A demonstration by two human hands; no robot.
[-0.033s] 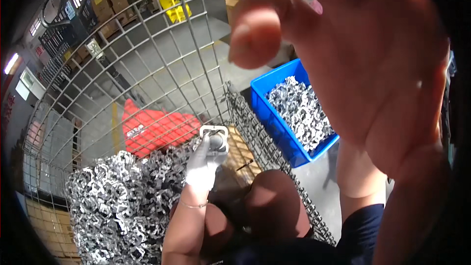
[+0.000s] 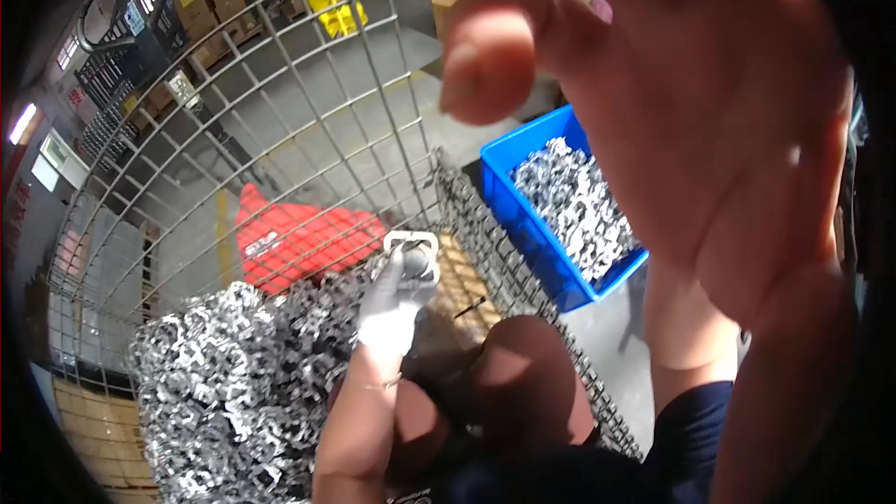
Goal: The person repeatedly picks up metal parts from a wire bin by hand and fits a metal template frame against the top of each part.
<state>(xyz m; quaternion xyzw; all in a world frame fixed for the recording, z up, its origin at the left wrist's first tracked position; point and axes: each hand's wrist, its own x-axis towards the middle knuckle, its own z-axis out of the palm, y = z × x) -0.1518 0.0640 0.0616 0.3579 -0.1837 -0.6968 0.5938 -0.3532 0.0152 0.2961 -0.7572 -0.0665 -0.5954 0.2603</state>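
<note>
While left hand (image 2: 388, 310) clasps 1 squarish frame (image 2: 411, 236), far edge crosswise, long axis unclear, right hand (image 2: 705, 131) gapes.

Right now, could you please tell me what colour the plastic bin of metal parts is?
The plastic bin is blue; the head view shows it.

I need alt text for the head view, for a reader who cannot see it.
A left hand in a pale glove holds a squarish pale frame beside a heap of shiny metal pieces and wire mesh. Close to the camera, a bare right hand looms large, partly covering a blue bin of similar pieces.
</note>
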